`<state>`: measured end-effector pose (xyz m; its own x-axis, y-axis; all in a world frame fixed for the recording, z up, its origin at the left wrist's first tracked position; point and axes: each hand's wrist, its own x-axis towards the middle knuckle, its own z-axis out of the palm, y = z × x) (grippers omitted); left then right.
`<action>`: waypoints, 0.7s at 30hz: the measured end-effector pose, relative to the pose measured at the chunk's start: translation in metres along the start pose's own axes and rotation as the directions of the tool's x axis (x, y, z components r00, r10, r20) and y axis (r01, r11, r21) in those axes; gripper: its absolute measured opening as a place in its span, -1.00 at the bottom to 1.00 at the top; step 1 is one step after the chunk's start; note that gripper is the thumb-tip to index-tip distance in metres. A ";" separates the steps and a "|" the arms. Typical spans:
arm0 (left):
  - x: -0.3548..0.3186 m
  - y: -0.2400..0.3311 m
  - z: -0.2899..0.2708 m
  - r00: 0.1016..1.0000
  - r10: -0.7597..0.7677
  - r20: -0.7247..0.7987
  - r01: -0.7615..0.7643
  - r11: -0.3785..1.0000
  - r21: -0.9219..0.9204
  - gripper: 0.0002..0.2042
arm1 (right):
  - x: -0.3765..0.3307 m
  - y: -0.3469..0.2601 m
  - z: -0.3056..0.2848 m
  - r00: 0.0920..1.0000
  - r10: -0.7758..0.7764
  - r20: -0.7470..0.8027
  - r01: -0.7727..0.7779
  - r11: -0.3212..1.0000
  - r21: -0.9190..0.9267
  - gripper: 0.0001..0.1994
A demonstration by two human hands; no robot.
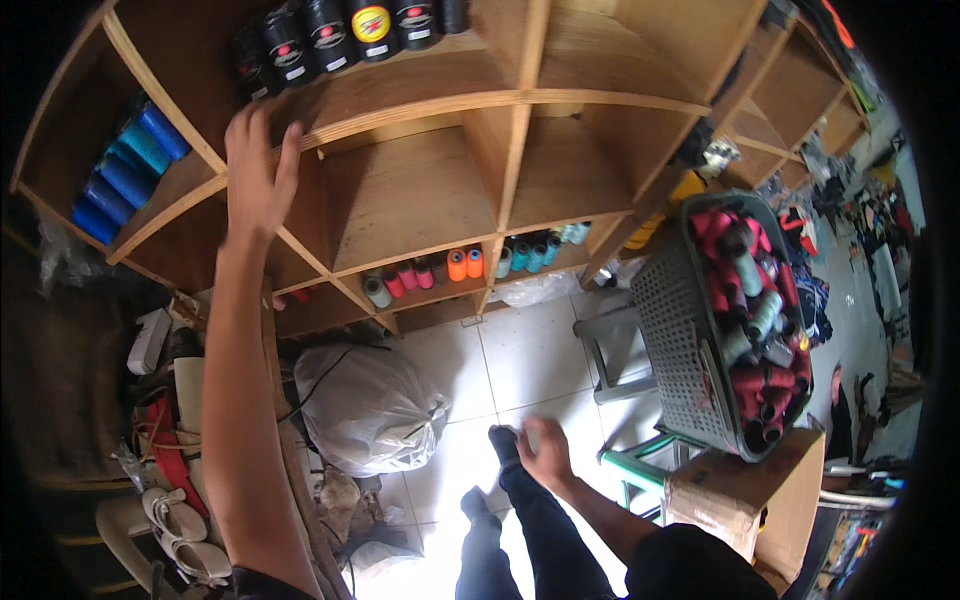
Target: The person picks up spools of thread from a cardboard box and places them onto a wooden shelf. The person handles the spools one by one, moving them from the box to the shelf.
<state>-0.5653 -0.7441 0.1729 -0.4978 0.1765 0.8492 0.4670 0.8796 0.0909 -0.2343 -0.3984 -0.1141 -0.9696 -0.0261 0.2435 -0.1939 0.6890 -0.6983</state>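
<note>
My left hand (262,175) is raised to the wooden shelf unit (410,118), thumb spread from the fingers, nothing seen in it. Its fingertips are at the compartment edge, just below a row of black thread cones (328,38); whether they touch the wood I cannot tell. One cone in that row bears a round yellow label (371,22). Lower down, my right hand (545,452) hangs over the floor with its fingers loosely curled and nothing visible in them. Blue and teal thread cones (135,165) fill a compartment left of my left hand.
Pink and orange cones (458,265) and teal cones (520,255) stand on the bottom shelf. A grey basket (675,330) heaped with maroon, pink and pale spools is at right, above a cardboard box (715,505). A stuffed white plastic bag (365,410) sits on the tiles. Sandals (180,530) lie left.
</note>
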 end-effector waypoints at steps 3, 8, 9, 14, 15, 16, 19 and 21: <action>-0.069 0.053 -0.030 0.985 -0.138 -0.105 0.135 0.990 -0.033 -0.66 | -0.144 0.023 -0.048 0.980 0.122 0.160 -0.100 0.985 -0.144 -0.77; -0.252 0.167 -0.088 0.763 -0.538 0.359 0.647 0.627 -0.435 -0.84 | -0.298 -0.015 -0.140 0.878 0.471 0.082 -0.447 0.869 -0.211 -0.93; -0.272 0.191 -0.104 0.694 -0.514 0.504 0.719 0.535 -0.444 -0.85 | -0.311 -0.035 -0.163 0.850 0.527 0.031 -0.509 0.833 -0.217 -0.90; -0.316 0.290 -0.187 0.340 -0.190 0.921 0.849 0.484 -0.213 -0.91 | -0.392 -0.096 -0.235 0.592 0.736 -0.328 -0.794 0.603 -0.078 -0.87; -0.318 0.309 -0.187 0.367 -0.116 0.923 0.856 0.432 -0.286 -0.91 | -0.411 -0.103 -0.246 0.520 0.762 -0.386 -0.831 0.556 -0.023 -0.87; -0.314 0.328 -0.191 0.393 -0.049 0.918 0.855 0.388 -0.345 -0.92 | -0.427 -0.110 -0.251 0.487 0.764 -0.423 -0.837 0.547 0.025 -0.87; -0.276 0.405 -0.199 0.434 0.132 0.891 0.738 0.516 -0.435 -0.92 | -0.478 -0.101 -0.262 0.524 0.588 -0.616 -0.732 0.680 0.027 -0.88; -0.258 0.466 -0.202 0.482 0.262 0.836 0.625 0.567 -0.537 -0.92 | -0.487 -0.113 -0.289 0.342 0.799 -0.495 -0.830 0.504 0.239 -0.86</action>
<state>-0.0713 -0.4687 0.1009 -0.7289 0.6846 -0.0025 0.3461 0.3716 0.8615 0.3029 -0.2544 0.0405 -0.4126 0.8999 -0.1410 0.6713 0.1958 -0.7148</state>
